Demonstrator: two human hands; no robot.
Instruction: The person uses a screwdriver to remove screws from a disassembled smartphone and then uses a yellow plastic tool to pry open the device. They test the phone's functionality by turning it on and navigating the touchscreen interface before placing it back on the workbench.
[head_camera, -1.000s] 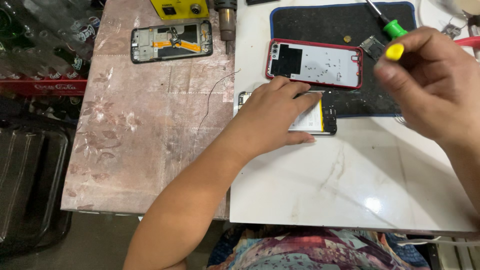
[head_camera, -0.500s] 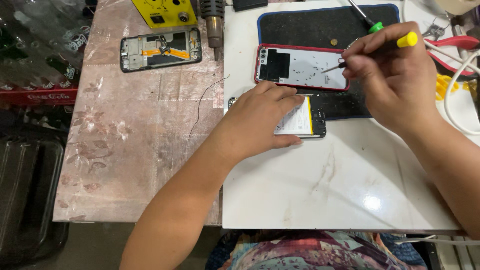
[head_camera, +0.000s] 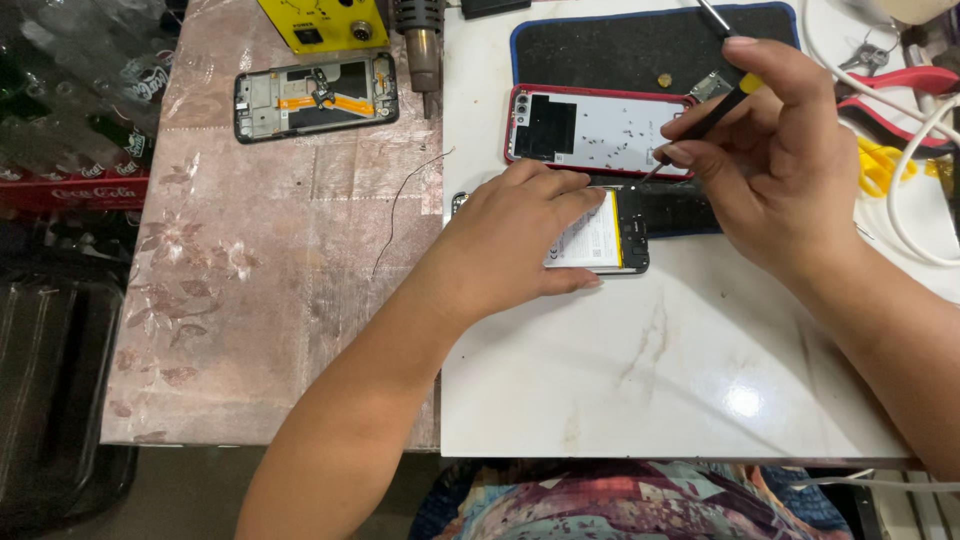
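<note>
Head view of a phone repair at a bench (head_camera: 660, 390), whose white marble-patterned slab lies beside a pink floral covering (head_camera: 260, 290). At far left, a red crate (head_camera: 70, 185) holds clear and green bottles (head_camera: 60, 90); its label is a white band along the red wall. On the black work mat (head_camera: 620, 45) lies a red-rimmed phone back cover (head_camera: 600, 130), inner face up, serving as a tray for many small dark screws (head_camera: 610, 150). On the pink covering lies a second, stripped phone frame (head_camera: 315, 95) with an orange flex cable. The opened phone (head_camera: 605, 235), showing a white battery with a yellow edge stripe, lies on the slab at the mat's near edge. The left hand (head_camera: 510, 245) rests flat on this phone, fingers extended, pinning it down. The right hand (head_camera: 775, 160) is pinched closed around a slender screwdriver (head_camera: 715, 105), tip touching the cover's right end among the screws.
</note>
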